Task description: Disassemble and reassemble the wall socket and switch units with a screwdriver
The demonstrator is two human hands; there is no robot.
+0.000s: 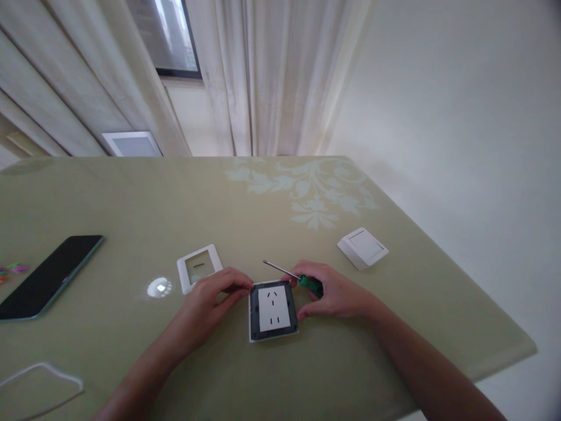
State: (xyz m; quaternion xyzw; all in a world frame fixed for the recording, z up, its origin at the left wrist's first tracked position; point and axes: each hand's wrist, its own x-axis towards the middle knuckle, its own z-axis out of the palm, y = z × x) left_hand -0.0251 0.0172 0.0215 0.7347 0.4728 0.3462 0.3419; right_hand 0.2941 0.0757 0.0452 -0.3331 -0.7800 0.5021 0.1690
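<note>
A wall socket (274, 309) with a white five-slot face and a dark surround sits in front of me, low in the middle of the view. My left hand (218, 295) has thumb and fingers pinched at its upper left edge. In my right hand (331, 290) is a screwdriver (310, 285) with a green handle, its thin shaft pointing up and left above the socket. Fingertips of that hand also rest along the socket's right side. Just beyond my left hand lies a white cover frame (196, 254), with a small dark slender piece (198, 265) visible within its opening.
A white switch box (363, 248) stands beyond my right hand. Toward the left are a dark phone or tablet (50, 275), small colourful pieces (17, 268) and a white cable (44, 366). The table (144, 204) meets a wall on the right; curtains hang behind.
</note>
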